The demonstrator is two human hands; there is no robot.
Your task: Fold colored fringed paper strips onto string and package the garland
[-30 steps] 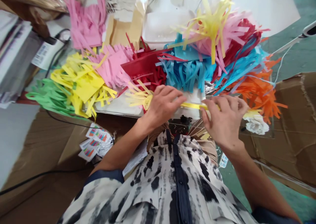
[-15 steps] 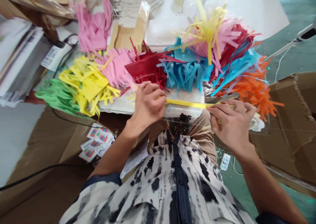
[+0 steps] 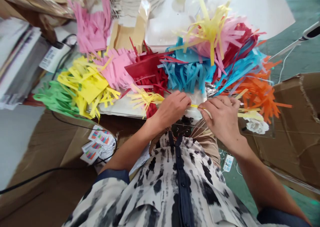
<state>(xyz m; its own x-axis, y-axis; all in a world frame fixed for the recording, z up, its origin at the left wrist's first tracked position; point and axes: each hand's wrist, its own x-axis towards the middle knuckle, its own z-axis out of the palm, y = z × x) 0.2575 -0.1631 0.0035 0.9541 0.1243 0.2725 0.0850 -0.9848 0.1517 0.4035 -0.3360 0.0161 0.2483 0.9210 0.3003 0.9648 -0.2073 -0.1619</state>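
My left hand (image 3: pixel 172 109) and my right hand (image 3: pixel 221 117) are close together in front of me, and their fingers pinch a narrow yellow paper strip (image 3: pixel 196 106) between them. A yellow paper fringe (image 3: pixel 145 100) fans out to the left of my left hand. Just beyond my hands lies a white board (image 3: pixel 117 109) under heaped fringed paper in red (image 3: pixel 147 68), blue (image 3: pixel 186 75), pink (image 3: pixel 115 68), yellow (image 3: pixel 85 83), green (image 3: pixel 53 97) and orange (image 3: pixel 257 93). Part of the strip is hidden by my fingers.
Brown cardboard sheets (image 3: pixel 295 120) lie to the right, with more cardboard (image 3: pixel 42 157) to the left. A transparent sheet (image 3: pixel 265 132) holds a white paper flower (image 3: pixel 257 127). Printed cards (image 3: pixel 96 143), a paper stack (image 3: pixel 17 53) and a black cable (image 3: pixel 75 127) lie left.
My hands have moved closer together than half a second ago, leaving less of the yellow strip showing between them. A yellow fringe now spreads left of my left hand.
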